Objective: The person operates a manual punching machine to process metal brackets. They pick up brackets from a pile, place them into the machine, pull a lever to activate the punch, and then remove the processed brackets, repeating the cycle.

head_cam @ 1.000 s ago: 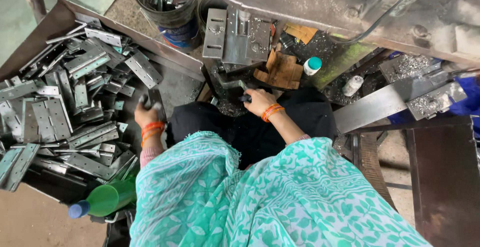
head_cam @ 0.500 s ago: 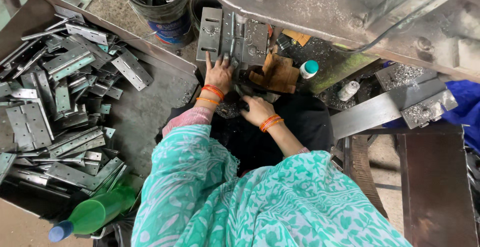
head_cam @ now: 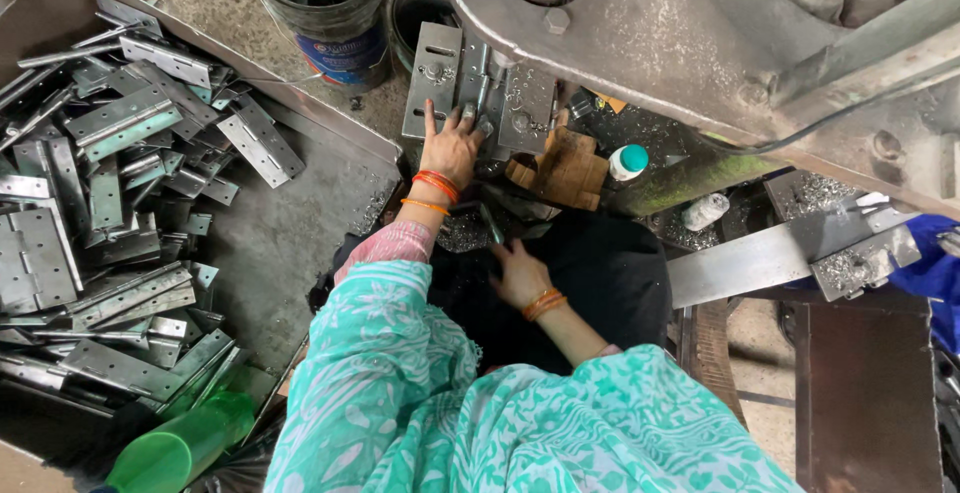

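With most hinges (head_cam: 110, 213) piled unpressed at nine o'clock, the left hand (head_cam: 452, 148) pressed spread fingers on one hinge plate (head_cam: 432, 78) under the press (head_cam: 640, 43), while the right hand (head_cam: 517, 271) lay loosely curled at six o'clock

left hand (head_cam: 452, 148) moved from pile to hinge (head_cam: 478, 93).

- Soft, even daylight fills the scene; no hard-edged shadows fall anywhere.
- The pile of metal hinges (head_cam: 110, 203) catches pale sheen on its flat faces, with mild glare on the top ones.
- The grey press body (head_cam: 700, 43) reflects a dull, diffuse highlight.
- The dark cloth (head_cam: 600, 273) in the middle loses detail in shadow.
- Focus is sharp at centre; the green bottle (head_cam: 180, 448) and turquoise clothing (head_cam: 500, 423) near the bottom edge look slightly soft.
- Straight lines bend a little toward the corners.
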